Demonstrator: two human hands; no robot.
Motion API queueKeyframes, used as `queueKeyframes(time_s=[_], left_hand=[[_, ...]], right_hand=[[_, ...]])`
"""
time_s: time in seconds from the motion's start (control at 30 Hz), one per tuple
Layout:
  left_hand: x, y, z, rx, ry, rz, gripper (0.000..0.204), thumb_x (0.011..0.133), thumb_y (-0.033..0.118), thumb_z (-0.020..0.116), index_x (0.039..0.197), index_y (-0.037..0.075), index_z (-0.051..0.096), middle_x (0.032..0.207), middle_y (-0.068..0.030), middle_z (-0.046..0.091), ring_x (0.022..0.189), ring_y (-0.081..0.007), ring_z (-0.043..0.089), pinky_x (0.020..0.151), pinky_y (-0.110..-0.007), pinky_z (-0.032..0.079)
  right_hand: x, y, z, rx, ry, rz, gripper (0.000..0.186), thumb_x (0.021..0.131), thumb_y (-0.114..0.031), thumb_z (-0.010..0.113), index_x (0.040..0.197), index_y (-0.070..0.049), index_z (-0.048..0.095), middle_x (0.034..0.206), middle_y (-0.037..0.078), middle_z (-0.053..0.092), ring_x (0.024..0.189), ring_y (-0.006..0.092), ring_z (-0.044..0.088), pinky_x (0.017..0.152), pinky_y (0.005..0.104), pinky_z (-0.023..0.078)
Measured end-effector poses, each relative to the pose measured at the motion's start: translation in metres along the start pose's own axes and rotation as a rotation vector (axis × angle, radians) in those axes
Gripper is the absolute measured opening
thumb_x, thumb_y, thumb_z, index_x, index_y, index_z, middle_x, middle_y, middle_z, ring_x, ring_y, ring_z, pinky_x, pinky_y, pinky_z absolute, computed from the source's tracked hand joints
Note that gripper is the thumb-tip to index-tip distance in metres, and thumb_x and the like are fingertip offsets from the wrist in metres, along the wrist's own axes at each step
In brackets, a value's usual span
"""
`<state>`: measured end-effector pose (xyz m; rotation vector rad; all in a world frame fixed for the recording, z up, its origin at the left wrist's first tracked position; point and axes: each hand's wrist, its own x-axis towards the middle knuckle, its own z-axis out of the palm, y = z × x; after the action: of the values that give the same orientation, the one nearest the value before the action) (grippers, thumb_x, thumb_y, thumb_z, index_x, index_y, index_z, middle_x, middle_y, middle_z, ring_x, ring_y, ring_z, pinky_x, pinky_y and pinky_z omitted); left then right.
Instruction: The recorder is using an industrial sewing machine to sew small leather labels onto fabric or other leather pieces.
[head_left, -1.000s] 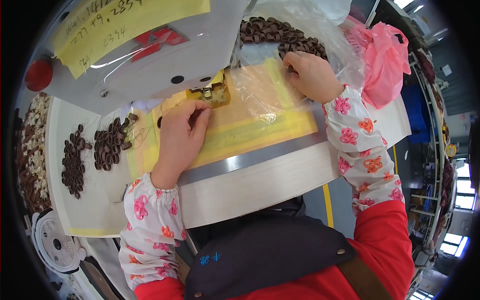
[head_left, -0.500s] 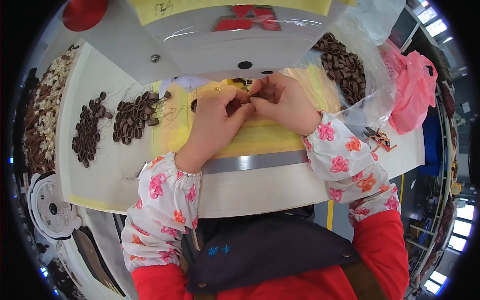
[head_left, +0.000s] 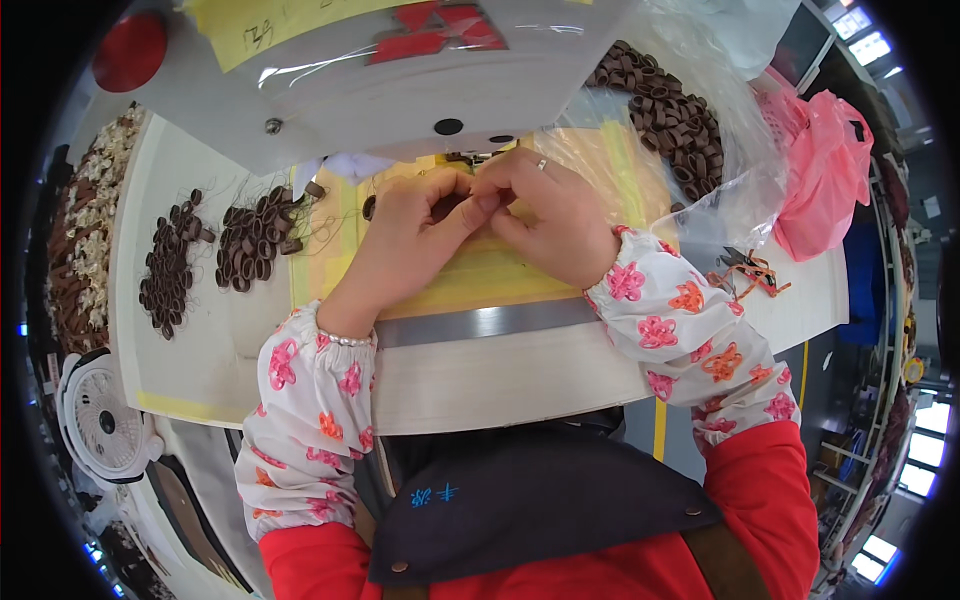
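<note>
Below the white sewing machine head (head_left: 350,110), my left hand (head_left: 408,222) and my right hand (head_left: 555,215) meet at the fingertips over the yellow-taped work surface (head_left: 490,275). Thumb and fingers of both hands are pinched together. Whatever sits between them is hidden by the fingers. One dark brown loop (head_left: 370,208) peeks out at the outer side of my left hand. Further left lie two heaps of brown loops, a nearer heap (head_left: 257,240) with loose threads trailing from it and an outer heap (head_left: 170,268).
A clear plastic bag (head_left: 745,150) with many brown loops (head_left: 680,125) lies at the right back, beside a pink plastic bag (head_left: 825,175). Small snips (head_left: 740,262) with orange wrapping rest near my right sleeve. A metal strip (head_left: 490,322) crosses the table front. A white fan (head_left: 105,418) stands left.
The view has shifted slightly, so the machine and table sit further left. My fingers have drawn closer together, and the dark piece seen between them before is now covered.
</note>
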<state>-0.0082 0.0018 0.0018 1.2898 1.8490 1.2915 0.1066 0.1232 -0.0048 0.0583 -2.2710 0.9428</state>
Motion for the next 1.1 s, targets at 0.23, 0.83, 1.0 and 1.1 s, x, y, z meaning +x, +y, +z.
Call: queueKeyframes(time_s=[0.23,0.83,1.0,1.1], left_hand=[[-0.001,0.005,-0.002,0.048,-0.019,-0.093,0.025,0.081,0.022,0.061,0.088,-0.002,0.059,0.069,-0.0038,0.060,0.062,-0.0086,0.052,0.059,-0.023,0.041],[-0.004,0.001,0.005,0.112,0.054,-0.010,0.015,0.076,0.011,0.060,0.085,-0.002,0.059,0.063,-0.0099,0.058,0.054,-0.0144,0.053,0.053,-0.027,0.041],[-0.006,0.010,0.006,0.173,0.009,-0.003,0.013,0.077,0.006,0.053,0.085,-0.002,0.057,0.065,-0.0155,0.058,0.054,-0.0242,0.055,0.054,-0.030,0.042],[-0.007,0.005,0.004,0.139,0.013,0.098,0.014,0.077,0.005,0.050,0.086,-0.002,0.057,0.064,-0.0175,0.056,0.054,-0.0285,0.053,0.054,-0.032,0.042]], right_hand=[[0.000,0.000,-0.002,-0.252,-0.034,-0.188,0.024,0.061,0.005,0.060,0.081,-0.004,0.050,0.077,0.009,0.054,0.065,0.0253,0.057,0.053,0.0311,0.047],[-0.004,-0.006,0.003,-0.465,-0.148,-0.178,0.027,0.068,-0.006,0.056,0.093,-0.003,0.046,0.082,0.011,0.051,0.069,0.0254,0.057,0.053,0.0328,0.047],[-0.003,-0.012,0.005,-0.490,-0.145,-0.171,0.025,0.069,-0.007,0.055,0.092,-0.003,0.046,0.081,0.011,0.050,0.066,0.0252,0.056,0.054,0.0335,0.047],[-0.003,-0.013,0.005,-0.456,-0.132,-0.183,0.025,0.069,-0.007,0.055,0.091,-0.003,0.047,0.081,0.011,0.051,0.068,0.0256,0.057,0.054,0.0339,0.047]])
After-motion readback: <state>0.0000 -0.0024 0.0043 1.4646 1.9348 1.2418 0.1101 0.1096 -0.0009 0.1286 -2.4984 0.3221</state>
